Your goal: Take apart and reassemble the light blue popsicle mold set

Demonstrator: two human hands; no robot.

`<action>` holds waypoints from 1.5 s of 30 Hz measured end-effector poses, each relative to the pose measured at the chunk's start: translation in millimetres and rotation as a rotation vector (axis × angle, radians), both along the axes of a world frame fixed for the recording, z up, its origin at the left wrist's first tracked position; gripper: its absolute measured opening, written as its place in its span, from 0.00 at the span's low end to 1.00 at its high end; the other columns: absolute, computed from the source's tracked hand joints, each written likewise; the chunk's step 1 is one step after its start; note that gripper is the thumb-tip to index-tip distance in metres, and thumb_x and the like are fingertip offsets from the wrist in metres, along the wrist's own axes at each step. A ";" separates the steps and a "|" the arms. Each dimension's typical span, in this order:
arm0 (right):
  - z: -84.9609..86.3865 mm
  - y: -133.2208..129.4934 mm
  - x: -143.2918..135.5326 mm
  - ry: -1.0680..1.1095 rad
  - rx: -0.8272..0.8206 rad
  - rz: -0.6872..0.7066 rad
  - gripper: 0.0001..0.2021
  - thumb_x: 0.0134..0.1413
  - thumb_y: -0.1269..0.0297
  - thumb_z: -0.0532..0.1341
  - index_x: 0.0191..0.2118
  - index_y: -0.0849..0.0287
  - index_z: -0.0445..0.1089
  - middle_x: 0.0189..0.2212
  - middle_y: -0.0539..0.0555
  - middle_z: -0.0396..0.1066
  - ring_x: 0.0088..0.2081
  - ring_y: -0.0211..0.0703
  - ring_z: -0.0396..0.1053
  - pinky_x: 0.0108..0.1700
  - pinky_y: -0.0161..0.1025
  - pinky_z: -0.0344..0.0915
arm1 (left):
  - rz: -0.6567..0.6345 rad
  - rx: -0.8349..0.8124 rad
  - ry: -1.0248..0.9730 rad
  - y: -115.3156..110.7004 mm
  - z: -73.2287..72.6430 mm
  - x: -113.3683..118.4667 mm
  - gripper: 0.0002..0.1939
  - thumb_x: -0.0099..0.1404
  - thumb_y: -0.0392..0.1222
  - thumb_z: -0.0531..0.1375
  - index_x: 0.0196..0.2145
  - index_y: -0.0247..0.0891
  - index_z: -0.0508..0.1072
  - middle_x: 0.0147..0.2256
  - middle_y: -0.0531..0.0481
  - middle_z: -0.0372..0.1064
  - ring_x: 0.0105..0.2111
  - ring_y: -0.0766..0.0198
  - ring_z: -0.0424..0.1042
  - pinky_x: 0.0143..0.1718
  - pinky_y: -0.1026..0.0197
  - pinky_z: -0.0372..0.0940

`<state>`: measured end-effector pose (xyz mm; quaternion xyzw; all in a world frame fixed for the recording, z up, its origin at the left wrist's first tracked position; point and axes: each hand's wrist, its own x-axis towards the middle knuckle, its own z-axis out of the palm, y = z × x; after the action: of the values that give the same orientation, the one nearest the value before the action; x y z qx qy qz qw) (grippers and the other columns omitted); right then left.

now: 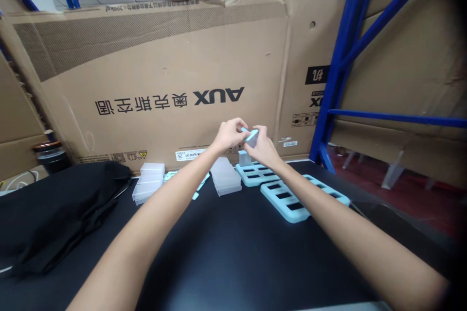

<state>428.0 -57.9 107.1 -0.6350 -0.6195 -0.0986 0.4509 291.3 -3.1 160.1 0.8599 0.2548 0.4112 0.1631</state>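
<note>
Box (252,140), small, blue-topped, grey-sided, pinched in your right hand (264,148); your left hand (229,134) pinches thin blue strip (245,130); round-cornered slotted frames (292,215) near.

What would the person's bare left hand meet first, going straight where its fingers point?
Probably the small box-shaped grey and pale-blue piece held in the bare right hand, though the depth between them is unclear.
</note>
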 end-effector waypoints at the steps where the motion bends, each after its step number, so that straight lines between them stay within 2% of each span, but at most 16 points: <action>1: 4.5 -3.6 -10.7 -0.040 0.018 0.033 0.32 0.48 0.45 0.56 0.55 0.58 0.50 0.42 0.63 0.70 0.38 0.56 0.70 0.35 0.44 0.62 | 0.005 -0.017 -0.012 -3.1 4.4 -15.0 0.10 0.54 0.42 0.63 0.35 0.37 0.73 0.30 0.49 0.73 0.32 0.64 0.72 0.37 0.61 0.65; 6: 21.6 -16.0 -62.0 -0.244 -0.015 0.130 0.26 0.52 0.43 0.51 0.51 0.55 0.57 0.42 0.59 0.70 0.39 0.52 0.69 0.35 0.43 0.60 | 0.068 -0.080 -0.068 -11.3 23.1 -101.8 0.13 0.51 0.44 0.66 0.33 0.36 0.73 0.29 0.48 0.74 0.32 0.62 0.74 0.36 0.61 0.66; 9: 23.7 -12.1 -81.5 -0.351 -0.129 0.140 0.26 0.52 0.43 0.50 0.50 0.57 0.58 0.39 0.59 0.71 0.37 0.53 0.69 0.33 0.42 0.59 | 0.124 -0.109 -0.137 -8.8 23.3 -157.6 0.15 0.52 0.47 0.65 0.34 0.35 0.72 0.29 0.47 0.75 0.31 0.62 0.75 0.36 0.60 0.67; 12: 20.7 -3.8 -95.3 -0.469 -0.229 0.174 0.27 0.51 0.43 0.51 0.48 0.59 0.58 0.39 0.61 0.71 0.37 0.54 0.69 0.32 0.42 0.58 | 0.301 -0.060 -0.071 -3.7 8.0 -201.8 0.13 0.52 0.47 0.65 0.32 0.37 0.72 0.29 0.48 0.75 0.32 0.60 0.75 0.38 0.58 0.67; 14: 18.4 0.8 -104.6 -0.534 -0.250 0.186 0.25 0.51 0.45 0.52 0.47 0.60 0.59 0.40 0.62 0.71 0.37 0.54 0.70 0.32 0.42 0.58 | 0.344 -0.071 0.081 0.9 -8.8 -219.2 0.09 0.52 0.45 0.63 0.30 0.38 0.74 0.30 0.48 0.75 0.35 0.59 0.74 0.40 0.57 0.67; 17: 16.4 5.4 -120.1 -0.584 -0.285 0.198 0.23 0.52 0.47 0.51 0.46 0.61 0.60 0.40 0.63 0.71 0.38 0.55 0.70 0.32 0.43 0.59 | 0.315 -0.097 0.283 8.5 -34.4 -229.2 0.11 0.57 0.44 0.59 0.37 0.40 0.75 0.37 0.49 0.75 0.39 0.58 0.74 0.44 0.56 0.65; 20: 14.2 8.1 -133.1 -0.633 -0.372 0.192 0.23 0.49 0.49 0.53 0.46 0.63 0.62 0.40 0.64 0.71 0.38 0.56 0.70 0.32 0.44 0.60 | 0.366 -0.040 0.324 5.1 -51.6 -231.9 0.14 0.60 0.46 0.56 0.43 0.41 0.72 0.41 0.47 0.73 0.42 0.57 0.72 0.45 0.55 0.64; 23: 10.6 6.3 -138.8 -0.677 -0.437 0.192 0.26 0.47 0.50 0.55 0.48 0.65 0.62 0.41 0.66 0.71 0.37 0.57 0.70 0.32 0.44 0.61 | 0.451 0.139 0.279 -27.2 -63.7 -244.2 0.14 0.64 0.47 0.52 0.42 0.39 0.70 0.41 0.46 0.71 0.42 0.56 0.69 0.45 0.54 0.63; 27: 4.3 -8.6 -136.5 -0.697 -0.437 0.251 0.26 0.49 0.49 0.53 0.49 0.64 0.61 0.39 0.65 0.71 0.36 0.54 0.70 0.31 0.44 0.60 | 0.548 0.301 0.471 -103.5 -92.4 -291.2 0.13 0.64 0.51 0.52 0.38 0.41 0.68 0.39 0.45 0.67 0.41 0.52 0.65 0.46 0.51 0.60; 30: -3.2 -23.1 -132.9 -0.706 -0.407 0.279 0.24 0.50 0.49 0.53 0.47 0.63 0.61 0.38 0.63 0.71 0.36 0.53 0.70 0.31 0.42 0.59 | 0.795 0.223 0.516 -147.5 -122.0 -335.2 0.15 0.63 0.54 0.53 0.39 0.41 0.68 0.39 0.44 0.64 0.41 0.49 0.64 0.45 0.48 0.60; 32: -10.0 -30.0 -131.8 -0.703 -0.386 0.286 0.22 0.50 0.49 0.53 0.45 0.61 0.61 0.38 0.62 0.71 0.36 0.52 0.69 0.30 0.40 0.57 | 0.805 0.067 0.554 -160.7 -137.5 -354.6 0.15 0.64 0.54 0.52 0.37 0.41 0.67 0.37 0.45 0.63 0.39 0.52 0.64 0.43 0.49 0.61; 34: -16.7 -33.7 -132.2 -0.707 -0.387 0.286 0.20 0.50 0.50 0.53 0.43 0.60 0.61 0.36 0.60 0.72 0.35 0.51 0.69 0.29 0.40 0.56 | 0.730 -0.049 0.565 -163.6 -145.0 -360.2 0.13 0.66 0.52 0.50 0.35 0.41 0.66 0.36 0.47 0.62 0.38 0.54 0.65 0.42 0.52 0.62; 36: -21.2 -34.8 -134.0 -0.710 -0.394 0.291 0.19 0.51 0.50 0.53 0.42 0.60 0.61 0.36 0.59 0.72 0.34 0.50 0.69 0.28 0.39 0.54 | 0.598 -0.105 0.544 -161.3 -143.4 -352.0 0.11 0.67 0.47 0.48 0.34 0.40 0.65 0.35 0.48 0.62 0.37 0.57 0.64 0.41 0.54 0.62; 39: -22.5 -33.9 -138.0 -0.688 -0.357 0.297 0.18 0.51 0.52 0.52 0.43 0.59 0.61 0.37 0.59 0.71 0.34 0.48 0.68 0.29 0.39 0.54 | 0.327 -0.123 0.490 -156.2 -132.0 -321.5 0.06 0.66 0.39 0.48 0.36 0.40 0.64 0.36 0.49 0.62 0.37 0.61 0.64 0.41 0.58 0.63; 41: -20.9 -33.2 -140.9 -0.674 -0.317 0.295 0.18 0.51 0.53 0.52 0.44 0.60 0.60 0.39 0.60 0.71 0.35 0.48 0.68 0.31 0.40 0.55 | 0.136 -0.095 0.496 -150.4 -126.0 -295.6 0.09 0.63 0.34 0.49 0.39 0.40 0.64 0.39 0.49 0.63 0.40 0.62 0.64 0.44 0.59 0.62; 45: -14.7 -30.7 -144.7 -0.664 -0.275 0.308 0.20 0.52 0.53 0.52 0.47 0.61 0.59 0.39 0.61 0.70 0.38 0.51 0.68 0.35 0.41 0.57 | -0.047 0.021 0.506 -125.2 -126.0 -248.1 0.13 0.61 0.30 0.49 0.42 0.40 0.65 0.41 0.47 0.63 0.43 0.61 0.65 0.47 0.59 0.63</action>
<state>283.3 -88.6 92.4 -0.5227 -0.8271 -0.1462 0.1463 43.2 -128.3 34.0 0.9427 0.2633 0.1815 0.0947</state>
